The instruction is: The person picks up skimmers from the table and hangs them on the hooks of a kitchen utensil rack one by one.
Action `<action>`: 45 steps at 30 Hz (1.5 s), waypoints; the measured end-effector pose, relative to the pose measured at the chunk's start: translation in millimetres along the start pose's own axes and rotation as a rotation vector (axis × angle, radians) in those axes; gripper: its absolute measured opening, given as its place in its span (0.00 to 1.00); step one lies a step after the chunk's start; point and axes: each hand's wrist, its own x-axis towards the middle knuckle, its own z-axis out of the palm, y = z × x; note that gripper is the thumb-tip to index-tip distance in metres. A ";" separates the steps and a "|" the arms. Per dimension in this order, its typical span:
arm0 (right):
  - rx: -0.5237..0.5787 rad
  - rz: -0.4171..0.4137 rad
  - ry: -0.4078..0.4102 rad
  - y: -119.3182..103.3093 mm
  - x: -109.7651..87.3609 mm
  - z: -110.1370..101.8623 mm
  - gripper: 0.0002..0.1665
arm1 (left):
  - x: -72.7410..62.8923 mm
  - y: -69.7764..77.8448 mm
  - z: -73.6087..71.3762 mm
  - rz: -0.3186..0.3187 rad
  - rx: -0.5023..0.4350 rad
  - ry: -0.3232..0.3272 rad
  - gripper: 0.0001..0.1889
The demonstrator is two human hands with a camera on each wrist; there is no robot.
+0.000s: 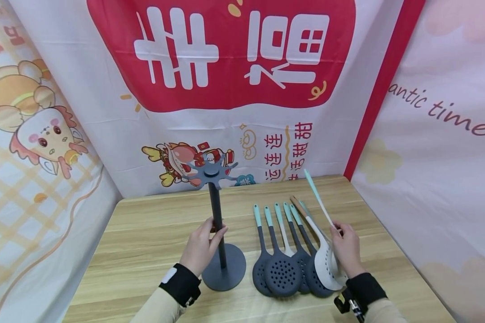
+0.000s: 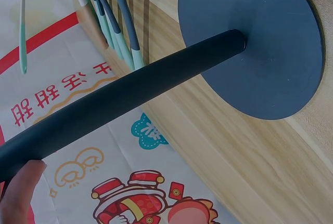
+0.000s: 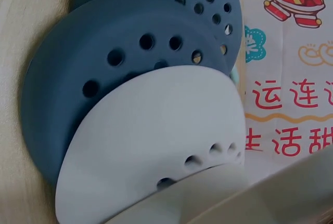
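A dark grey utensil stand (image 1: 216, 206) rises upright from its round base (image 1: 234, 264), with a ring of hooks (image 1: 211, 170) on top. My left hand (image 1: 199, 247) grips its pole partway up; the thumb also shows against the pole (image 2: 125, 89) in the left wrist view. My right hand (image 1: 346, 246) holds a white kitchen utensil with a mint-green handle (image 1: 316, 190), handle end raised. The hand hides most of that utensil's head, so its kind is unclear. Just left of this hand lies a white perforated skimmer (image 1: 324, 264) with a brown handle end, overlapping a dark skimmer (image 3: 57, 78).
Several mint-handled utensils lie in a row between the hands, among them a dark grey perforated skimmer (image 1: 283, 274). They rest on a wood-grain table (image 1: 145, 251). A printed cloth (image 1: 234, 98) hangs behind the table's back edge, and more printed cloth stands at both sides.
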 end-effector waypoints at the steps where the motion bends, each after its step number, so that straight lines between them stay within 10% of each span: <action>1: 0.006 -0.007 0.004 -0.9 -0.6 0.1 0.21 | -0.1 -0.2 0.1 -0.001 0.000 0.000 0.08; 45: 0.155 -0.308 0.113 -53.3 -33.0 11.5 0.14 | -1.0 -2.1 1.2 0.004 0.021 0.021 0.10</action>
